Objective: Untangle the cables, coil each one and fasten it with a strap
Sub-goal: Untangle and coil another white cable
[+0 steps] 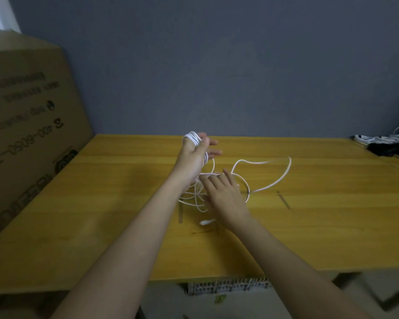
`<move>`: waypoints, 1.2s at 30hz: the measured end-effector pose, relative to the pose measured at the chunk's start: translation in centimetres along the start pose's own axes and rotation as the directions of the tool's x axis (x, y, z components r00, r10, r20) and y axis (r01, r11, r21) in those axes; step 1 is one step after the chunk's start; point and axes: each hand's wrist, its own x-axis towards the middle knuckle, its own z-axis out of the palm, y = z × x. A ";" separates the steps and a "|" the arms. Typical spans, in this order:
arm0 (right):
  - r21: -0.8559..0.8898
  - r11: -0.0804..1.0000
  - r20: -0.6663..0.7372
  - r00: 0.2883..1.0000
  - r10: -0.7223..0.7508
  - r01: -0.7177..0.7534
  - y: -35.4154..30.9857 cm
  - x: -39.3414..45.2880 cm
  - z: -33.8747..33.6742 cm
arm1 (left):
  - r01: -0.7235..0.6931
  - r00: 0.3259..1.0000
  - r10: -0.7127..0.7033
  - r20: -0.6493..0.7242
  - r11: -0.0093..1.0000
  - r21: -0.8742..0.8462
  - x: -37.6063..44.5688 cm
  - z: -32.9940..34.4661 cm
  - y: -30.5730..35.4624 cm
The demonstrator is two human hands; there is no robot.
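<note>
A long white cable (275, 184) lies in loose loops on the yellow wooden table (101, 203). My left hand (197, 155) is raised above the table with several turns of the cable wound round it, its fingers fairly straight. Below and to the right, my right hand (224, 192) lies over the tangle with fingers spread, touching the cable near the table top. A blurred loop swings out to the right. The cable's white plug end (205, 222) rests on the table just left of my right wrist.
A large cardboard box (28, 125) leans along the table's left side. More white cables (382, 138) and a dark bundle (387, 149) lie at the far right corner. Grey wall runs behind. A grey crate (228, 286) shows under the front edge.
</note>
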 end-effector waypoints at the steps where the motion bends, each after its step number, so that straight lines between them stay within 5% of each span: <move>1: 0.083 0.996 -0.015 1.000 -0.027 0.028 0.0 -0.1 -0.3 | -0.041 0.999 0.044 -0.016 0.989 0.145 0.2 -0.1 -0.7; 3: 0.245 0.969 -0.047 0.999 -0.023 0.033 0.3 -0.4 -0.9 | -0.116 0.992 0.125 0.015 0.858 0.500 0.3 -0.7 -1.8; 5: 0.351 0.935 -0.048 0.997 0.062 -0.041 0.9 -0.4 -1.6 | -0.150 0.988 0.112 0.105 0.575 0.804 0.0 -1.4 -2.2; 7: 0.361 0.924 -0.029 0.988 0.149 -0.129 1.8 -0.3 -1.9 | -0.195 0.981 0.082 0.178 0.337 0.921 -0.3 -1.6 -2.2; 10: 0.190 0.959 0.014 0.977 0.212 -0.211 3.2 -0.3 -1.9 | -0.282 0.959 0.041 0.281 0.232 0.931 -0.6 -1.8 -1.8; 17: -0.119 0.978 0.066 0.981 0.183 -0.174 5.2 0.1 -1.9 | -0.320 0.918 -0.148 0.367 0.268 0.909 0.4 -3.3 -1.6; 20: -0.039 0.965 0.192 0.945 0.263 -0.261 5.9 -0.1 -1.4 | -0.304 0.907 -0.154 0.393 0.406 0.862 1.0 -3.7 -1.2; 22: 0.069 0.937 0.224 0.921 0.320 -0.342 6.5 0.4 -1.7 | -0.325 0.908 -0.134 0.397 0.376 0.868 1.6 -3.8 -1.1; 26: 0.081 0.885 0.190 0.878 0.439 -0.459 8.3 3.9 -2.8 | -0.358 0.933 0.136 0.332 0.271 0.894 4.3 -2.9 -0.5; 30: 0.353 0.741 -0.077 0.772 0.631 -0.571 10.9 11.2 -6.6 | -0.410 0.849 0.473 0.236 0.306 0.859 8.0 -0.1 3.6; 34: 0.660 0.665 -0.426 0.554 0.715 -0.350 10.9 14.7 -11.9 | -0.444 0.703 0.711 0.016 0.420 0.792 10.2 0.7 7.1; 36: 0.719 0.615 -0.372 0.568 0.734 -0.323 10.8 13.7 -11.7 | -0.444 0.700 0.714 0.007 0.427 0.788 10.4 -0.1 6.8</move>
